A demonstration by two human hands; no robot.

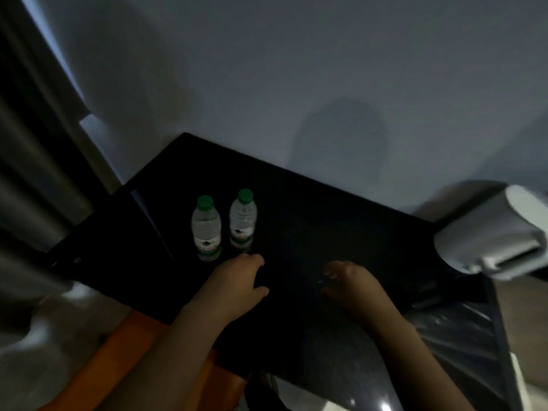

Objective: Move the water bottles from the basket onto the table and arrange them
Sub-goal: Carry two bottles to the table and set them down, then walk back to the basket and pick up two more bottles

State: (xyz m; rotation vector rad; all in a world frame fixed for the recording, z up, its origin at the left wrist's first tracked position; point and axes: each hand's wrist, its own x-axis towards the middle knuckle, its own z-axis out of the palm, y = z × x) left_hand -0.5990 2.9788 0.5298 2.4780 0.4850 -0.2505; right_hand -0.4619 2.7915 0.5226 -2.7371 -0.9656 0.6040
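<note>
Two small clear plastic water bottles with green caps stand upright, side by side, on the black desk (341,226): left bottle (206,229), right bottle (243,221). The left hand (234,280), just beside the right bottle's base, and the right hand (350,284) are loosely curled and empty.

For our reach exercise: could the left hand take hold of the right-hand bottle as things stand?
Probably yes: the left hand is right at the foot of the right-hand bottle, and nothing stands between them.

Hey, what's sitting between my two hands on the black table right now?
Nothing. In the head view, only the bare black table shows between the left hand and the right hand.
</note>
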